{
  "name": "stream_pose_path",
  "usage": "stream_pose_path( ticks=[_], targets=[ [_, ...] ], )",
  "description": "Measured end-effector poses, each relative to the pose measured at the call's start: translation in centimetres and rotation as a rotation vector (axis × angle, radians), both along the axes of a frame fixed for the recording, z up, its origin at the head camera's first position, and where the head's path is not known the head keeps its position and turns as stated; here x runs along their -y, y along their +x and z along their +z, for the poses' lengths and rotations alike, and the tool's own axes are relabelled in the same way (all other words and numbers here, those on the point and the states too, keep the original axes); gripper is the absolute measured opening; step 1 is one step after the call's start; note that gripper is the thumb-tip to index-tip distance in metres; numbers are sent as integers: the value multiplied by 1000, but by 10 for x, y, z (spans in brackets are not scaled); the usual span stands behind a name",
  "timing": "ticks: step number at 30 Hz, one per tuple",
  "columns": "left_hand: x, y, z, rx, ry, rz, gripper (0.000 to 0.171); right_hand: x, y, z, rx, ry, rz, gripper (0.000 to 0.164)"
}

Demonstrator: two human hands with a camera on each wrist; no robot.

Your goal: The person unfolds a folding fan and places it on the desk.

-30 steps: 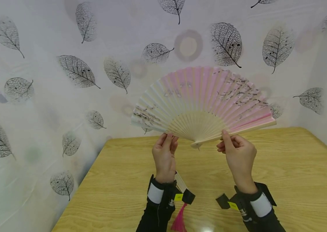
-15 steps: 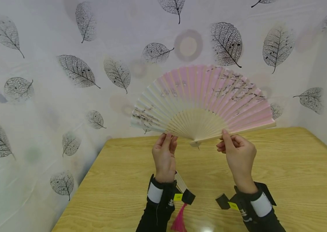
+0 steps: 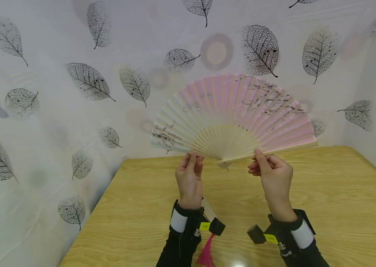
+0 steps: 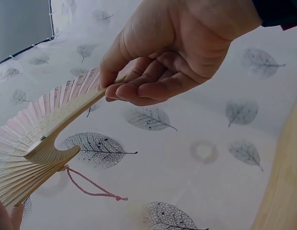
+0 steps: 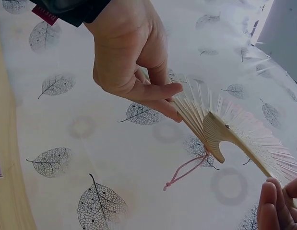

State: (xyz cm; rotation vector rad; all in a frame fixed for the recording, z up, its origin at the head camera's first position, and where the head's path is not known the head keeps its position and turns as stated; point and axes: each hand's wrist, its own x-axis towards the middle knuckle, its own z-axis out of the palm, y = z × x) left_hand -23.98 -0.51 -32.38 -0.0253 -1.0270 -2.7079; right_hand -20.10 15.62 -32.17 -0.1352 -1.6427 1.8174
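Observation:
A folding fan, pink fading to white with dark blossom branches, is spread wide in the air above the table. My left hand pinches its left outer rib between thumb and fingers. On the right outer rib, the thumb and curled fingers of my right hand grip in the same way. The pale wooden ribs meet at a pivot low between both hands. A thin pink cord loop hangs from the pivot, plain in both wrist views.
Partly hidden behind my left wrist, a pale slatted strip lies on the wooden table. A magenta tassel lies near it. Behind the table hangs a white curtain printed with leaves.
The fan's right end has spread flatter, and its bright pink fold beside the right rib has smoothed out. The pivot has shifted slightly left. Both hands keep their grip almost in place.

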Motion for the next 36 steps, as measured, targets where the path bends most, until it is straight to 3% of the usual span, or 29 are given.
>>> stream_pose_path(
  ticks=[9, 13, 17, 23, 28, 32, 36],
  targets=[
    [-2, 0, 1, 31, 11, -34, 7, -22, 2, 10, 102, -203, 151, 20],
    [-9, 2, -2, 43, 6, -100, 6, -51, 4, 12, 128, -249, 228, 16],
    [-27, 4, -12, 53, -18, -170, 7, -85, 3, 5, 154, -235, 289, 18],
    [-73, -1, -38, 157, -85, -234, 6, -146, -4, -22, 260, -204, 302, 19],
    [-121, -8, -69, 276, -224, -231, 7, -198, -12, -60, 442, -240, 197, 18],
    [-153, -12, -92, 367, -290, -215, 6, -218, -10, -83, 581, -337, 104, 21],
    [-171, -18, -118, 438, -319, -201, 5, -223, -6, -100, 681, -398, 92, 27]
  ],
)
